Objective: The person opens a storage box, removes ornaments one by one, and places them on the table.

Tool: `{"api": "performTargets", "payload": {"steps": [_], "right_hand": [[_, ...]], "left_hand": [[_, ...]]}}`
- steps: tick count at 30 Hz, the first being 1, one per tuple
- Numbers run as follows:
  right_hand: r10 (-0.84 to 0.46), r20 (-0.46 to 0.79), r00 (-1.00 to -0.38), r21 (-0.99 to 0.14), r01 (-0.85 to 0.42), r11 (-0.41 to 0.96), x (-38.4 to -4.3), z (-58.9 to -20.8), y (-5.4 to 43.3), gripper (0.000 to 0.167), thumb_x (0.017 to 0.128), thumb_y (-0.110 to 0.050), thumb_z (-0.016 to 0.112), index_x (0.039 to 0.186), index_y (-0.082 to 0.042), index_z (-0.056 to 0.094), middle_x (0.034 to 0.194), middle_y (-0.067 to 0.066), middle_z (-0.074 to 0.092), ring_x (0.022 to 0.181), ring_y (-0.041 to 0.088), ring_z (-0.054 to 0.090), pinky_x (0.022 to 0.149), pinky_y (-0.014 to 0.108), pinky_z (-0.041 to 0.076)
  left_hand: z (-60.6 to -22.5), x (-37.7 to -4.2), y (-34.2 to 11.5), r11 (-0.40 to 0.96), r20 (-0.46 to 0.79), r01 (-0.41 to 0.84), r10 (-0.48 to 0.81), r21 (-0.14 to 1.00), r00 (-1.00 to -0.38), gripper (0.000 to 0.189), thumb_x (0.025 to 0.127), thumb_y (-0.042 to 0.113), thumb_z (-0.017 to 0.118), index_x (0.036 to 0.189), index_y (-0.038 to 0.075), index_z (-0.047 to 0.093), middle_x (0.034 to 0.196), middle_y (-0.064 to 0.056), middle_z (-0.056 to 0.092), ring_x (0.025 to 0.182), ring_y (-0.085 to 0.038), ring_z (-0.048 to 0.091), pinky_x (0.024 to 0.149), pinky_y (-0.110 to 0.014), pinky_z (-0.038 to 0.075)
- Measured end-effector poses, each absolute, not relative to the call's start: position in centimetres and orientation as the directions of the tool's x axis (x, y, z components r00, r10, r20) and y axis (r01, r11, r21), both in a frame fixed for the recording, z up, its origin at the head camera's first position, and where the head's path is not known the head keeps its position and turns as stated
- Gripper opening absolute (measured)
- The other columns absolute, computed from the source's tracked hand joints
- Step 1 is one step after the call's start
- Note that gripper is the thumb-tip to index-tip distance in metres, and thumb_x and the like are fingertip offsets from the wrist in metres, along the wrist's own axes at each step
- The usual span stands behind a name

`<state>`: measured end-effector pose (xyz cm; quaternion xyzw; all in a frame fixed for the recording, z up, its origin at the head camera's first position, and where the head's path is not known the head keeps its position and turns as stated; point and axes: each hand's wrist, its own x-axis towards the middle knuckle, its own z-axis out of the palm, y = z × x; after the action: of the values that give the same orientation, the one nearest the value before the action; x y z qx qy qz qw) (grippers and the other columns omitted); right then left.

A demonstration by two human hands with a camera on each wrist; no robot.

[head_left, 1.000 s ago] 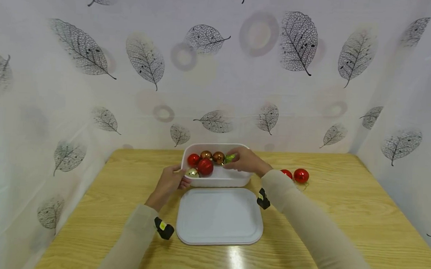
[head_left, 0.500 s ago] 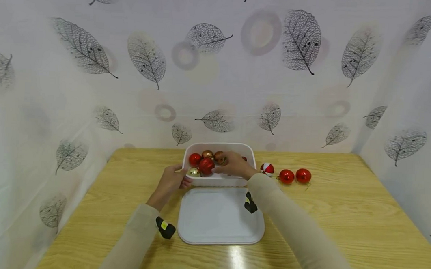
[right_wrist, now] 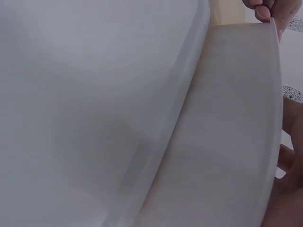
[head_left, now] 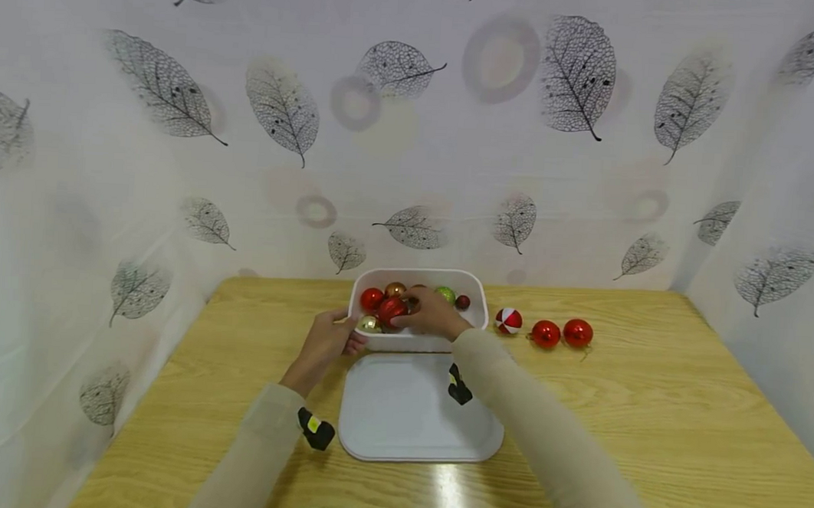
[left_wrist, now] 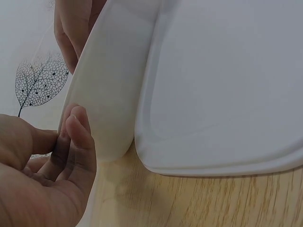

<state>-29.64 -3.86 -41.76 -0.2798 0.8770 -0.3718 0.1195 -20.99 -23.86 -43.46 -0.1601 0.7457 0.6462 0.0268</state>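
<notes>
Now the left hand's (head_left: 327, 336) grip still pinches the box (head_left: 437, 344) on the counter (head_left: 648, 405); inside, the big red ball (head_left: 392, 311) meets the right hand (head_left: 434, 314), shifted leftward, its grip's hold unclear; rightward, the green ball (head_left: 446, 294), hidden half a second ago, shows.
</notes>
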Motion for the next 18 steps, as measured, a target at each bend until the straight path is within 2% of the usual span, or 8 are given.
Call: {"api": "performTargets", "payload": {"steps": [9,18], "right_hand": [[-0.529,-0.034,-0.848,-0.693,-0.361,0.623,-29.83,-42.46,-4.59,0.060,0.089,-0.027,0.081,0.138,-0.001,0.058,0.138,0.019,0.056,0.125,0.036,0.056,0.108,0.046,0.045],[-0.532,-0.036,-0.846,-0.682,-0.368,0.632,-29.68,-42.42,-4.92,0.056,0.093,-0.025,0.076,0.140,-0.002,0.058,0.137,0.021,0.055,0.124,0.036,0.056,0.109,0.047,0.044]], "left_hand": [[-43.59,-21.09,-23.83,0.107,-0.249,-0.275,-0.206,0.956,-0.946,0.043,0.108,0.014,0.050,0.145,-0.008,0.047,0.078,-0.012,0.070,0.062,-0.013,0.065,0.057,-0.022,0.056],[-43.60,-21.16,-23.90,0.102,-0.256,-0.281,-0.205,0.954,-0.945,0.045,0.108,0.015,0.050,0.146,-0.009,0.045,0.079,-0.013,0.070,0.063,-0.014,0.066,0.058,-0.023,0.057]]}}
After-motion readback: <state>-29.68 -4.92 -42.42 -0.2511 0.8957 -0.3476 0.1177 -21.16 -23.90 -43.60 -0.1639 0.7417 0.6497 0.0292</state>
